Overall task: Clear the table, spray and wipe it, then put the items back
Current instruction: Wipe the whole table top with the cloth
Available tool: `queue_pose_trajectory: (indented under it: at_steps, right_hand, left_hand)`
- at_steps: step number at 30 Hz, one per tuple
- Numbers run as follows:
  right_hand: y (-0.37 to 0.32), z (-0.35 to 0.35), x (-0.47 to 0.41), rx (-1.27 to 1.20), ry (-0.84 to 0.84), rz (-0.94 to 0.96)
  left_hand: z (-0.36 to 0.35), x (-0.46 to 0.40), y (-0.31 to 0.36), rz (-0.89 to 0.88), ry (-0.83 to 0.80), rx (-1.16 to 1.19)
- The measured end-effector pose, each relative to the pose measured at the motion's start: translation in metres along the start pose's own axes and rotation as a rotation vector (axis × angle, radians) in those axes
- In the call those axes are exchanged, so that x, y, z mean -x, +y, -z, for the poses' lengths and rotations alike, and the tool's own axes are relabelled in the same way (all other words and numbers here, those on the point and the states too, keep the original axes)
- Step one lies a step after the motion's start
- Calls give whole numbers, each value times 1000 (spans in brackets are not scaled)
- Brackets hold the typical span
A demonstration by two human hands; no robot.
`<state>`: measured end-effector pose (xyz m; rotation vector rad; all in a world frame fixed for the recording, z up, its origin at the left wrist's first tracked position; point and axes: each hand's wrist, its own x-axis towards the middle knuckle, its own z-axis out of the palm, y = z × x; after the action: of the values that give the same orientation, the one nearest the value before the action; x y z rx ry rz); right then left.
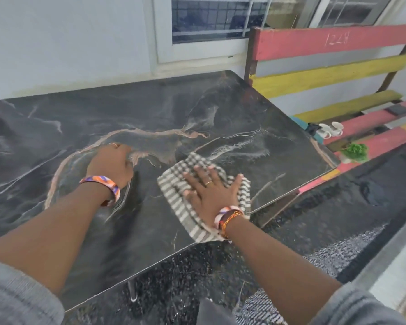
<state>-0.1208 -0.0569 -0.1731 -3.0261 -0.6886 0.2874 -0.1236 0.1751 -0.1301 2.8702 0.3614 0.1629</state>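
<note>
Table top [150, 109], dark marble-look w/ pale veins, fills the view; nothing on it but a cloth and two hands. Striped grey-white cloth [181, 198] lies flat near the right front edge. Right hand [211, 186] presses it, palm down, fingers spread wide, not gripping. Left hand [110, 164] rests on bare surface left of the cloth, fingers curled under, holding nothing visible. Cups [331, 130] and a small green plant [354, 152] sit on the coloured slat bench [326, 43] beside the table.

cloth [188, 184] on table [127, 109], near right edge | bench [338, 66] right of table | 2 cups [331, 130] on bench
</note>
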Motion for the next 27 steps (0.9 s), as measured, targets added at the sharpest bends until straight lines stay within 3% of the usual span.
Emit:
queue_pose_trajectory:
  at_steps: [8, 14, 19, 27]
  right_hand:
    - [52, 11, -92, -221, 66, -599]
    - [71, 31, -195, -271, 67, -818]
    - [50, 47, -296, -247, 68, -737]
    - [-88, 55, -413, -125, 83, -203]
  left_hand:
    - [-11, -52, -6, -19, -25, 44]
    - [-22, -116, -24, 19, -28, 81]
    - [-20, -174, -50, 55, 17, 139]
    - [-4, -216, -128, 213, 97, 110]
